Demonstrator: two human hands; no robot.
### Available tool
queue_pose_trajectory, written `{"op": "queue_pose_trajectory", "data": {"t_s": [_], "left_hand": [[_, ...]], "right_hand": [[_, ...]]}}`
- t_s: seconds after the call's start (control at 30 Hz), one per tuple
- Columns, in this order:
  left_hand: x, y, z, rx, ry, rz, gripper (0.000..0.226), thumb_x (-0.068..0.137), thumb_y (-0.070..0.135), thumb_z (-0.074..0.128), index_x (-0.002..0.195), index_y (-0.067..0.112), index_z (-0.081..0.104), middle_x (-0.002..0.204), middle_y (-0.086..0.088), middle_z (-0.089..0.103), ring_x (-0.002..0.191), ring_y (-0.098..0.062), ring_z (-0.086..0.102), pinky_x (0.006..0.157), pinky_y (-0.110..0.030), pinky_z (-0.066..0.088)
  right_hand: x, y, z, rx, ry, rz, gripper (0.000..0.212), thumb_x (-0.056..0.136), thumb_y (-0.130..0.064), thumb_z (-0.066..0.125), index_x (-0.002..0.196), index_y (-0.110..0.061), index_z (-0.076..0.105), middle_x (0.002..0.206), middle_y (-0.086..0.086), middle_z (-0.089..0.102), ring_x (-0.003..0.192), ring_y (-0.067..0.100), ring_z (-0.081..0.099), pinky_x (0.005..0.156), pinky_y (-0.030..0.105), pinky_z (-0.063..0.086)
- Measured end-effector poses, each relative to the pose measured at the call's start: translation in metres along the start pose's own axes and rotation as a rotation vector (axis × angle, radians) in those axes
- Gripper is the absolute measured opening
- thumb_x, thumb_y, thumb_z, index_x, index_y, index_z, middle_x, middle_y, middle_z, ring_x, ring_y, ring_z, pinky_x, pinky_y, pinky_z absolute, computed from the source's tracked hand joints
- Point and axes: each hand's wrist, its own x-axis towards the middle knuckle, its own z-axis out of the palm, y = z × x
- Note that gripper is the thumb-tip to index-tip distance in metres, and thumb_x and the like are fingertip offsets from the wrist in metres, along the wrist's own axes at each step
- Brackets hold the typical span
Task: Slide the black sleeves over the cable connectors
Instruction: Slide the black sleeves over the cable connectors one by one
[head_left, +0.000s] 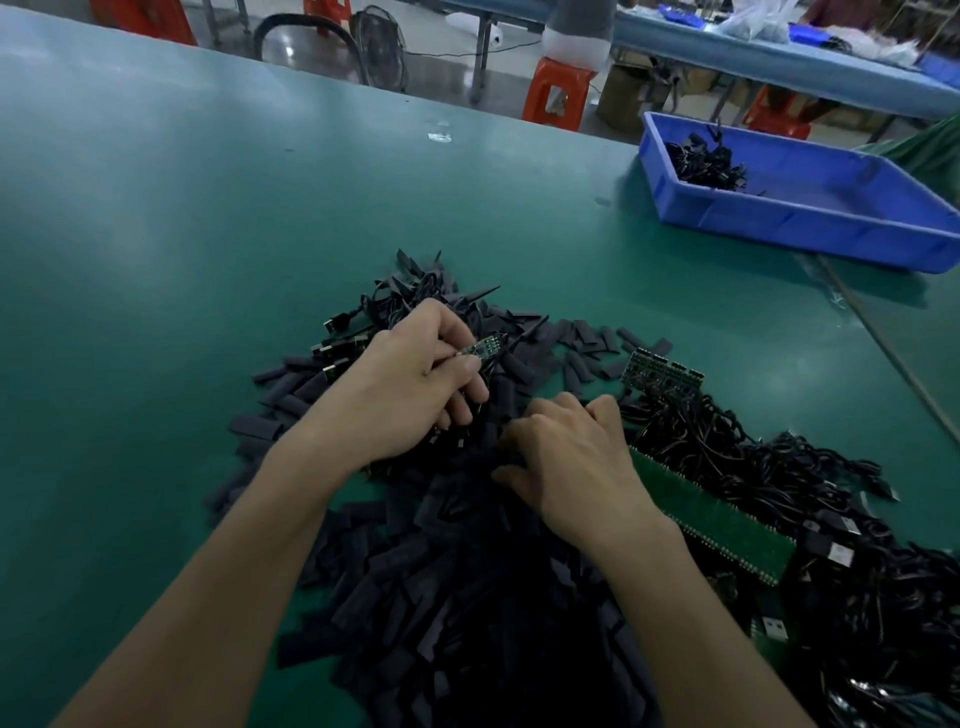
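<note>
The blue bin (810, 228) sits at the far right of the table (182, 208), well apart from my hands. It holds only a small tangle of black cables (709, 163) in its far corner. My left hand (410, 384) pinches a small green connector (483, 349) between thumb and fingertips, just above the heap. The black sleeves (467, 597) lie loose on the table in a wide pile under both wrists. My right hand (571, 457) is knuckles-up with its fingers curled down into them. The fingertips are buried, so I cannot tell whether they grip a sleeve. To its right a green panel (717, 519) is half covered by a cable bundle (779, 467), which seems to run off the frame's edge.
</note>
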Motion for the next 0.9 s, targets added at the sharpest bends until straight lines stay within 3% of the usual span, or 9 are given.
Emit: {"op": "queue_pose_trajectory", "data": {"t_s": [0.1, 0.2, 0.3, 0.37, 0.43, 0.6, 0.83, 0.9], "left_hand": [[0.001, -0.003, 0.003, -0.028, -0.007, -0.015, 0.012, 0.101, 0.011, 0.058, 0.094, 0.019, 0.051, 0.08, 0.006, 0.076, 0.069, -0.014, 0.072, 0.06, -0.025, 0.055], [0.002, -0.006, 0.007, 0.012, 0.009, 0.019, 0.02, 0.094, 0.014, 0.07, 0.083, 0.029, 0.062, 0.076, 0.006, 0.075, 0.069, -0.015, 0.072, 0.071, -0.038, 0.06], [0.0, -0.006, 0.007, -0.001, 0.033, 0.053, 0.022, 0.09, 0.015, 0.075, 0.08, 0.033, 0.067, 0.071, 0.004, 0.073, 0.066, -0.016, 0.071, 0.07, -0.036, 0.06], [-0.001, -0.006, 0.006, -0.041, 0.058, 0.061, 0.02, 0.089, 0.015, 0.076, 0.081, 0.031, 0.068, 0.07, 0.002, 0.073, 0.065, -0.018, 0.072, 0.068, -0.034, 0.061], [-0.001, -0.005, 0.005, -0.058, 0.086, 0.053, 0.014, 0.088, 0.017, 0.077, 0.082, 0.027, 0.069, 0.069, 0.002, 0.073, 0.063, -0.018, 0.072, 0.064, -0.029, 0.06], [0.0, -0.003, 0.007, -0.022, 0.112, 0.013, 0.008, 0.092, 0.018, 0.072, 0.089, 0.025, 0.07, 0.07, 0.005, 0.074, 0.059, -0.01, 0.07, 0.058, -0.018, 0.054], [-0.001, -0.004, 0.006, 0.052, 0.125, -0.01, 0.012, 0.095, 0.021, 0.068, 0.096, 0.031, 0.074, 0.067, 0.007, 0.073, 0.054, -0.006, 0.066, 0.058, -0.015, 0.054], [-0.001, -0.003, 0.006, 0.053, 0.114, -0.018, 0.013, 0.095, 0.022, 0.068, 0.093, 0.033, 0.074, 0.068, 0.005, 0.073, 0.056, -0.01, 0.067, 0.058, -0.019, 0.057]], "right_hand": [[-0.001, 0.001, 0.003, 0.07, 0.012, -0.01, 0.015, 0.093, -0.046, 0.063, 0.098, -0.032, 0.065, 0.1, -0.008, 0.054, 0.106, 0.021, 0.046, 0.072, 0.035, 0.007], [-0.004, 0.002, 0.004, 0.169, 0.011, -0.033, 0.01, 0.094, -0.041, 0.062, 0.093, -0.031, 0.059, 0.099, -0.009, 0.054, 0.104, 0.019, 0.045, 0.077, 0.035, 0.014], [-0.008, 0.002, 0.002, 0.338, 0.069, -0.038, 0.011, 0.099, -0.029, 0.057, 0.093, -0.025, 0.048, 0.09, -0.006, 0.056, 0.091, 0.022, 0.053, 0.081, 0.039, 0.03], [-0.01, 0.004, 0.0, 0.509, 0.14, -0.007, 0.016, 0.099, -0.023, 0.057, 0.09, -0.023, 0.044, 0.079, -0.006, 0.056, 0.075, 0.02, 0.055, 0.068, 0.04, 0.041], [-0.01, 0.005, -0.002, 0.621, 0.205, 0.039, 0.01, 0.1, -0.024, 0.058, 0.097, -0.025, 0.048, 0.08, -0.012, 0.057, 0.074, 0.009, 0.056, 0.064, 0.035, 0.046], [-0.009, 0.008, -0.006, 0.739, 0.378, 0.117, 0.023, 0.101, -0.016, 0.054, 0.12, -0.025, 0.063, 0.091, -0.028, 0.054, 0.086, -0.011, 0.054, 0.073, 0.004, 0.037], [-0.01, 0.014, -0.005, 0.895, 0.43, 0.182, 0.026, 0.102, -0.012, 0.051, 0.113, -0.028, 0.068, 0.083, -0.016, 0.059, 0.064, -0.009, 0.053, 0.061, 0.006, 0.038], [-0.011, 0.015, -0.004, 0.896, 0.429, 0.188, 0.02, 0.1, -0.018, 0.058, 0.113, -0.029, 0.067, 0.086, -0.018, 0.06, 0.071, -0.009, 0.056, 0.065, 0.005, 0.04]]}}
